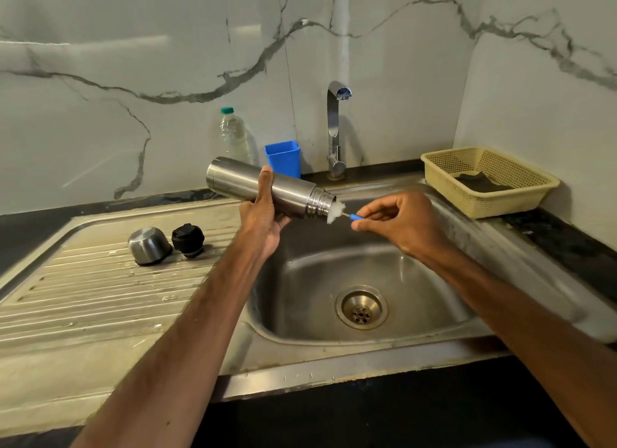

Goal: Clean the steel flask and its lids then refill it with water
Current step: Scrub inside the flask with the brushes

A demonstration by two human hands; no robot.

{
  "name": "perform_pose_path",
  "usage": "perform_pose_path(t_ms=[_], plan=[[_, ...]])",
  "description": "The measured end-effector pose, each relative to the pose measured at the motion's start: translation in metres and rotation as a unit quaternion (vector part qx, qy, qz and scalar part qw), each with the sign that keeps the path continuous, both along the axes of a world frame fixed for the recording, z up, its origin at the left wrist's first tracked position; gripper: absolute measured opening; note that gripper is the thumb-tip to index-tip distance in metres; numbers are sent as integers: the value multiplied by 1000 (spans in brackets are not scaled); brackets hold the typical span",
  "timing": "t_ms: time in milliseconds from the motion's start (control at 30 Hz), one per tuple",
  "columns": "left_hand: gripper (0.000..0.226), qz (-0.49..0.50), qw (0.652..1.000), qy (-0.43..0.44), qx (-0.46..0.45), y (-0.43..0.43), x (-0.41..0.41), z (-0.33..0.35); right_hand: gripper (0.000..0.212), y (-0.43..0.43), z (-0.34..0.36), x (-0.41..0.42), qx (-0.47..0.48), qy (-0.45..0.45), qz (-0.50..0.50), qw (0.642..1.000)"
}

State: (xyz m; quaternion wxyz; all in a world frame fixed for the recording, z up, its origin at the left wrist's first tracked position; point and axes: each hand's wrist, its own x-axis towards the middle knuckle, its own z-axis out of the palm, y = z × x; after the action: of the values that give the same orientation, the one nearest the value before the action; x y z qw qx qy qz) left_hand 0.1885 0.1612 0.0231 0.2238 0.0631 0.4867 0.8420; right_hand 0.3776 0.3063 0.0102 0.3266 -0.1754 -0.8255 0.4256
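Observation:
My left hand (265,213) grips the steel flask (233,180) around its middle and holds it nearly level above the sink basin (334,274), mouth pointing right. At the mouth sits the white bristle head of a bottle brush (335,210). My right hand (397,222) pinches the brush's blue handle just right of the mouth. On the ribbed draining board (83,297) to the left lie the steel cup lid (148,246), mouth down, and the black inner stopper (188,239) beside it.
A chrome tap (335,130) rises behind the basin, not running. A blue plastic cup (283,158) and a clear water bottle (232,135) stand against the marble wall. A cream plastic basket (490,183) with a dark cloth sits on the right counter.

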Motion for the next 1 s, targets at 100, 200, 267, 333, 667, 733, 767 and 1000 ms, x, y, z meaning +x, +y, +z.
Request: perform_pose_path(t_ms=[100,200,267,333,667,733,767,1000], plan=[[46,7,1000,-4,5,0,-3,1,31,-3,0,-2,109,-7,-17,994],[43,5,1000,-8,8,-2,-5,0,22,-2,1,-1,139,11,-28,990],[42,-5,1000,-11,7,-1,-3,-1,12,-5,3,-1,142,11,-28,989],[44,-15,1000,-10,13,-1,-2,0,10,-10,6,1,120,-9,1,993],[47,-4,1000,8,15,-7,-12,0,25,0,12,8,37,-83,69,993],[53,5,1000,8,18,-10,-16,0,28,4,8,11,119,-35,29,992],[57,8,1000,7,19,-11,-17,0,26,4,7,11,153,-12,19,988],[61,14,999,-15,35,-13,-19,3,13,-2,11,11,292,-10,30,956]])
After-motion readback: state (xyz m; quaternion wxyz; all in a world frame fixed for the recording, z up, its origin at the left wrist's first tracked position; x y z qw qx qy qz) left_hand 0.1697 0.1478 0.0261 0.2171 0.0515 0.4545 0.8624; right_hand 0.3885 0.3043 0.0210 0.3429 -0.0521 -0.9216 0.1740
